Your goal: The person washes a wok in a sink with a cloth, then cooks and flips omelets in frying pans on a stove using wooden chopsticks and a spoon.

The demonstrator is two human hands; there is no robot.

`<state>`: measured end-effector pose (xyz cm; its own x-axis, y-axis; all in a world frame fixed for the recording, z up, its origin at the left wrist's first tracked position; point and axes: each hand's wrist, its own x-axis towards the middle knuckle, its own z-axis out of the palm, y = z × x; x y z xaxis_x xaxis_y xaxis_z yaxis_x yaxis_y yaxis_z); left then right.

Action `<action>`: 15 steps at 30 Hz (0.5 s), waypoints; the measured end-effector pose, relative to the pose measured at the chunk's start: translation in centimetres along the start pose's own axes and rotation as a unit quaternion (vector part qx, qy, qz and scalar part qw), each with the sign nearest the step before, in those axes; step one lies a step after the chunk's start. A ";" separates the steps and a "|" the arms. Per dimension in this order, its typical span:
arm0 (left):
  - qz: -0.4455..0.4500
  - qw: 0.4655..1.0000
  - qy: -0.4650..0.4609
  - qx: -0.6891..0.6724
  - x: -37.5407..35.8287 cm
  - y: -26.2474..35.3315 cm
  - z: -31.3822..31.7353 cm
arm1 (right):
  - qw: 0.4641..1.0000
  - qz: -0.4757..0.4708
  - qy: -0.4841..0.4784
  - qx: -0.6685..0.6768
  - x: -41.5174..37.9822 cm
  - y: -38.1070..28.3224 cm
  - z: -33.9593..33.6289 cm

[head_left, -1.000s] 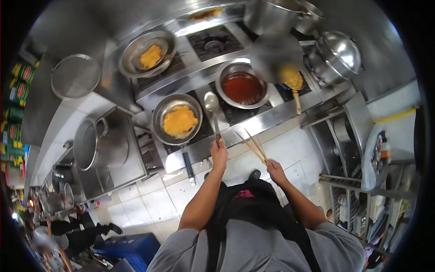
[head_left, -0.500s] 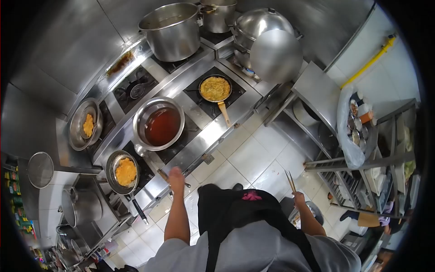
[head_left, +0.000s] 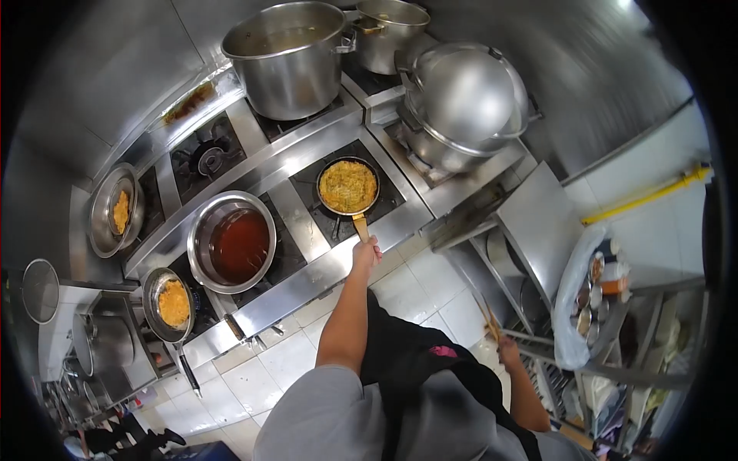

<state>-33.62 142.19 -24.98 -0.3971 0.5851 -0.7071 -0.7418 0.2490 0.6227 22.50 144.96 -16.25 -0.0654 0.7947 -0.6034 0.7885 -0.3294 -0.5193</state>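
In the head view my left hand [head_left: 367, 252] is closed around the light wooden handle [head_left: 360, 227] of a small frying pan [head_left: 348, 187]. A round yellow-brown omelette [head_left: 347, 186] fills the pan, which rests on a front burner. Off to the right, my right hand [head_left: 508, 351] grips long, thin chopsticks [head_left: 490, 319], slightly blurred and pointing up and to the left, away from the stove.
Left of the pan stand a bowl of red-brown liquid [head_left: 240, 244] and a dark-handled pan [head_left: 168, 306] with orange-yellow food. Tall pots [head_left: 288, 69] and a domed-lid pot [head_left: 463, 104] stand behind. A metal side table [head_left: 538, 223] and rack [head_left: 615, 373] are at right.
My left hand has moved from the stove's front edge to the frying pan's handle and closed on it. The view has shifted; my right hand still holds the chopsticks.
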 end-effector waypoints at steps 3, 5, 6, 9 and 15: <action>0.019 0.993 0.045 -0.107 0.0 0.1 2.8 | 0.992 -0.025 -0.050 -0.109 1.4 5.2 -2.4; 0.041 0.996 0.074 0.023 3.5 -1.5 0.6 | 0.984 -0.055 -0.107 -0.133 3.3 7.6 -3.1; 0.058 0.982 0.093 0.154 4.5 -1.8 -1.1 | 0.972 -0.081 -0.154 -0.156 4.5 9.1 -3.7; -0.036 0.981 -0.004 0.189 -5.5 6.8 -7.7 | 0.902 -0.312 -0.191 -0.229 11.6 11.7 -4.6; -0.017 0.996 0.077 0.048 -14.7 -1.0 -0.5 | 0.938 -0.079 -0.290 -0.175 22.7 4.3 -3.9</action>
<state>-27.32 133.01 -15.33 -0.4555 0.4515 -0.7672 -0.7049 0.3435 0.6206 26.77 163.55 -29.84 -0.4404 0.3757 -0.8154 0.8864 0.0377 -0.4614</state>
